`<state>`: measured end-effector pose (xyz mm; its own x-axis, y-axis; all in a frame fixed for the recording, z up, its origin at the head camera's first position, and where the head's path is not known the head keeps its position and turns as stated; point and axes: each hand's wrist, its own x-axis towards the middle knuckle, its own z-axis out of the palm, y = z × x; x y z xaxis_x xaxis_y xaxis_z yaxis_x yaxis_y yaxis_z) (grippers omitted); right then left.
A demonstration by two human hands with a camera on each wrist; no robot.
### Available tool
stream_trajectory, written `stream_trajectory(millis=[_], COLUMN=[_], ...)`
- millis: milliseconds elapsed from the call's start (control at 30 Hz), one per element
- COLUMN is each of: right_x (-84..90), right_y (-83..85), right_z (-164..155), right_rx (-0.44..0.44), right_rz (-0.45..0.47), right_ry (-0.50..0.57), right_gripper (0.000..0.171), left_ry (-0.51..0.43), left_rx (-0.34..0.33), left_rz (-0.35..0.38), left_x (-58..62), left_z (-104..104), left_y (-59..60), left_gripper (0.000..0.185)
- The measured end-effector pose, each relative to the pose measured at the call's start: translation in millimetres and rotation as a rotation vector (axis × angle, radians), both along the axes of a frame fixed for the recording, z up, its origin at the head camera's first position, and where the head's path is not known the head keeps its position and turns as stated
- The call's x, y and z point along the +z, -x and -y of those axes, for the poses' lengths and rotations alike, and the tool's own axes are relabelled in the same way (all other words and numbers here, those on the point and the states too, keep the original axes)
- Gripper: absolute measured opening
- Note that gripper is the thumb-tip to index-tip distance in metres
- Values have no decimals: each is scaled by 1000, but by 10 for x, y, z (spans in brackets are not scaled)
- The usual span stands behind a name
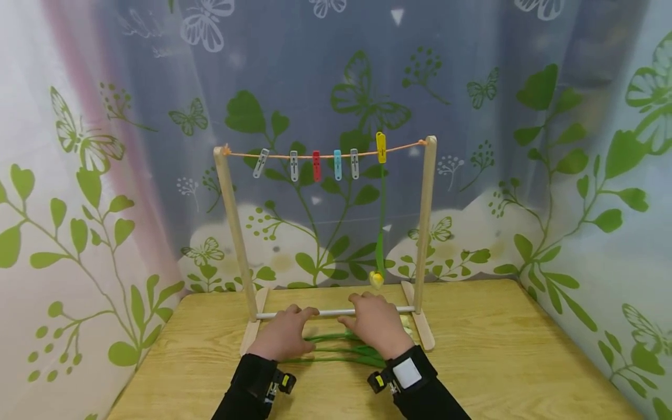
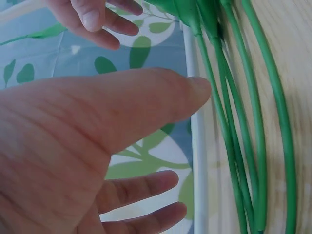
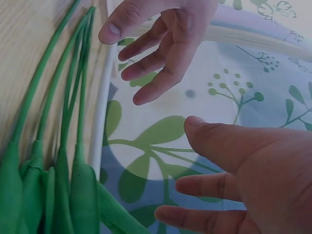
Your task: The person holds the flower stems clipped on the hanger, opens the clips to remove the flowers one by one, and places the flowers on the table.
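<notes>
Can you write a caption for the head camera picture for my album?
Two open hands, left hand and right hand, hover over green stems below a little clothesline rack.

Leaf-print curtain (image 1: pixel 577 175) behind wooden table (image 1: pixel 499 350)

Table (image 1: pixel 499 350): pale wood, visible grain, smooth satin finish. Rack posts (image 1: pixel 425 221) and feet (image 1: pixel 422 329): unfinished light wood, matt. Lower crossbar (image 1: pixel 331 313): smooth white rod, faintly glossy, material unclear. Line (image 1: pixel 325 156): thin orange cord. Clips (image 1: pixel 336 164): smooth coloured plastic, the right-most yellow clip (image 1: pixel 381 147) slightly shiny. Stems (image 2: pixel 253 146) under the hands: green, smooth, plastic-looking, with a soft sheen. Backdrop (image 1: pixel 577 175): thin printed sheeting, lightly glossy and creased. Sleeves (image 1: pixel 252 385): black matt cloth.
</notes>
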<state>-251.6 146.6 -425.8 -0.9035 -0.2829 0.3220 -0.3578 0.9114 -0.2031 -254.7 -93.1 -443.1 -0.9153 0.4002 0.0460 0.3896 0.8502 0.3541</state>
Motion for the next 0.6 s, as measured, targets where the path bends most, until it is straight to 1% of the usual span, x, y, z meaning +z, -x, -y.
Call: stream_trajectory(millis=[167,333,467,600], right_x=[66,112,133,144], right_y=[-22,-63,-76,-72], right_z=[-25,-36,-45,-50], right_rx=[-6,-3,-6,-12], right_rz=[-23,2,-15,-32], right_ry=[33,66,67,56], right_gripper=[51,50,50,48], left_ry=[-50,-122,-158,-242], left_rx=[-24,-65,-80,-84], left_rz=[-14,-24,-41,-33], left_x=[72,133,209,307], left_z=[-45,-90,-134,-176], left_y=[-12,-11,37,101], left_gripper=[64,58,57,57])
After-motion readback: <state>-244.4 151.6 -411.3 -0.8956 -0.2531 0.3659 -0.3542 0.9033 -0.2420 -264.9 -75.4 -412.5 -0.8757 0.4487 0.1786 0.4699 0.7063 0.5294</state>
